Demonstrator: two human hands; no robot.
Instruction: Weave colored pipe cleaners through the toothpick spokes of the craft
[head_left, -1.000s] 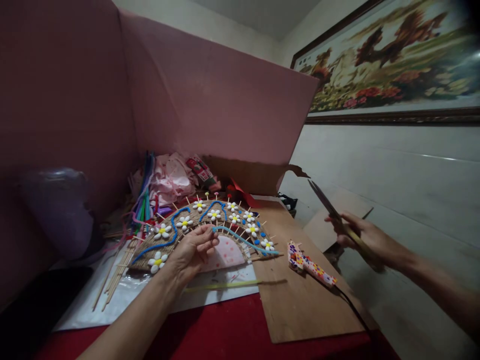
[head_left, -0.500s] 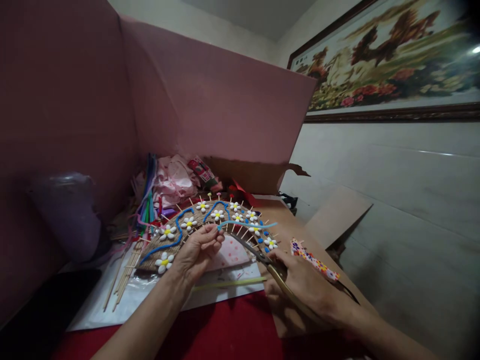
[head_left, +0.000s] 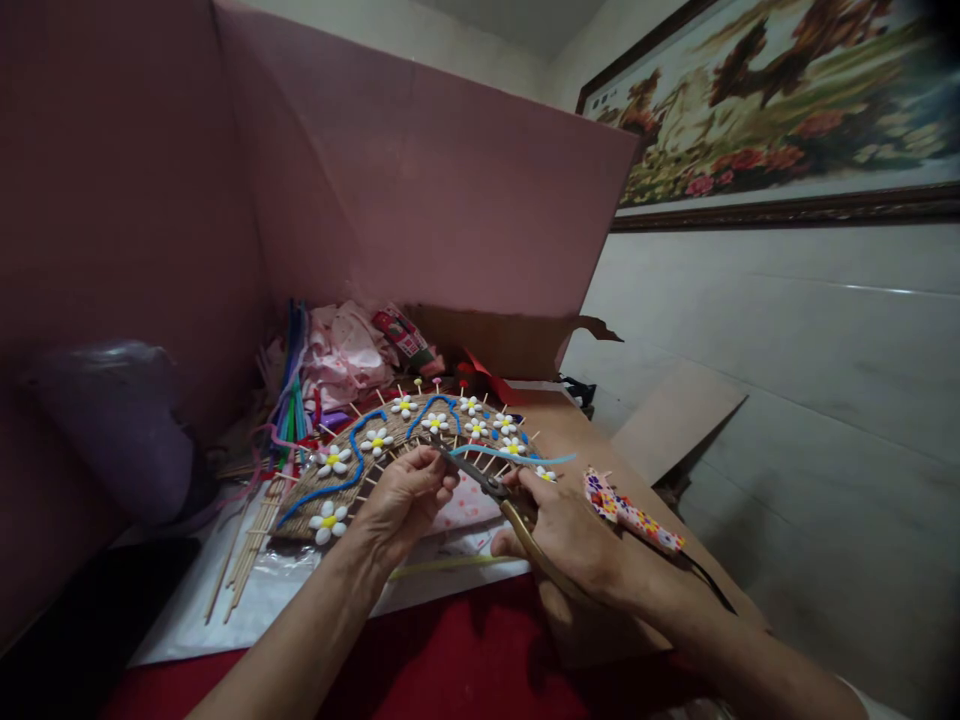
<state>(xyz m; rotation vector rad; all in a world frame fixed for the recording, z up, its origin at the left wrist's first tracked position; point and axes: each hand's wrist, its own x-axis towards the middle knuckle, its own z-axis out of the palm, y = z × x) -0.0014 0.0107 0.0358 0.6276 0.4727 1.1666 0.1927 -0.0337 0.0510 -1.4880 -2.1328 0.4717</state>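
Between the fingertips of my left hand (head_left: 409,495) is pinched one end of a light blue pipe cleaner (head_left: 517,455), which stretches out to the right. My right hand (head_left: 574,535) grips scissors (head_left: 491,487) with bronze-coloured handles. Their blades reach to the pipe cleaner, right at my left fingertips; whether the blades are closed on it I cannot tell. Just behind both hands lies a curved, twine-wrapped arch (head_left: 351,497). It carries white flowers (head_left: 377,441) with yellow centres, blue wavy strips (head_left: 330,492) and short sticks around its edges.
Thin wooden sticks (head_left: 244,560) lie at the left on white sheeting (head_left: 172,610). A glue gun (head_left: 634,515) with a patterned cover and a cord rests on cardboard at the right. Behind are coloured pipe cleaners (head_left: 292,385), pink cloth (head_left: 341,355) and a tall pink panel (head_left: 427,190).
The scissors have moved left and up, their tips now at my left fingertips. My right hand has shifted left with them. The pipe cleaner's free end has swung slightly right and down.
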